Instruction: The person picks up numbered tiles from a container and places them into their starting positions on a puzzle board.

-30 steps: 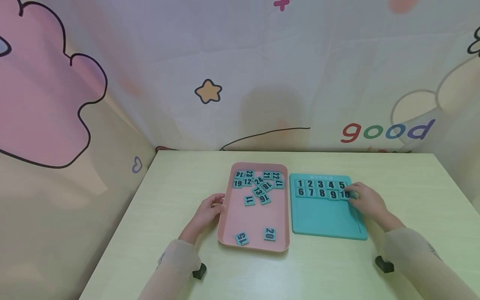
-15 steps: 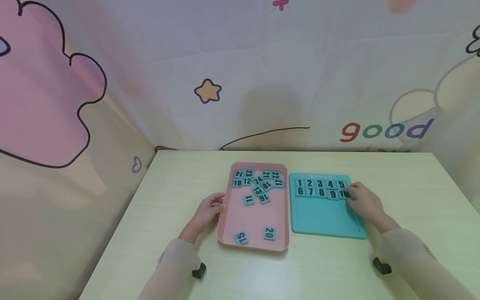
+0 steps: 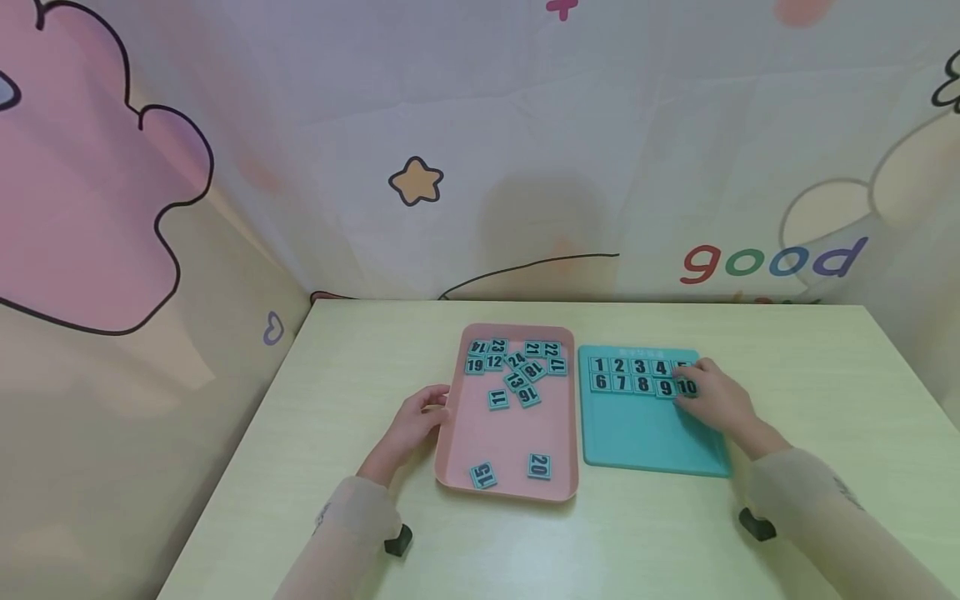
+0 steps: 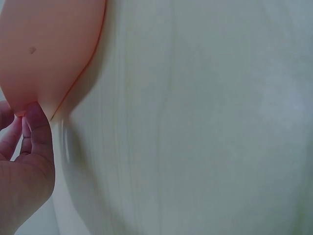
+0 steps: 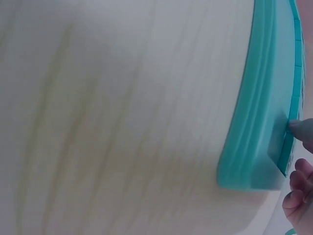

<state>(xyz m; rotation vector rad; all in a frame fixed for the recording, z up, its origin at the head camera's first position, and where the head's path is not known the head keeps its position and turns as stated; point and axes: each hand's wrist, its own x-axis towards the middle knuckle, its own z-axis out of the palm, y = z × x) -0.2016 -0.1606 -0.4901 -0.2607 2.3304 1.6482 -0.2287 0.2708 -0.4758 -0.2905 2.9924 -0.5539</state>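
Observation:
My left hand (image 3: 415, 423) grips the left rim of a pink tray (image 3: 504, 433); in the left wrist view, the thumb and fingers (image 4: 40, 128) pinch the tray's edge. Several teal number tiles lie scattered in the tray, such as tile 11 (image 3: 498, 400) and tile 20 (image 3: 539, 467). To its right lies a teal board (image 3: 637, 433) with tiles 1 to 10 in two rows. My right hand (image 3: 722, 404) reaches over the board's right side, its thumb and forefinger astride tile 10 (image 3: 687, 387). Tile 5 is partly hidden. In the right wrist view, the thumb (image 5: 301, 129) touches the tiles' edge.
Both the tray and the board lie flat on a pale wooden table (image 3: 360, 350), close together. Behind the table hangs a printed cloth backdrop (image 3: 480, 150). Dark blocks show at the wrists, below both sleeves.
My right hand has shifted a little to the left, onto tile 10, and now covers part of tile 5. The board's right side has edged slightly left. My left hand stays on the tray.

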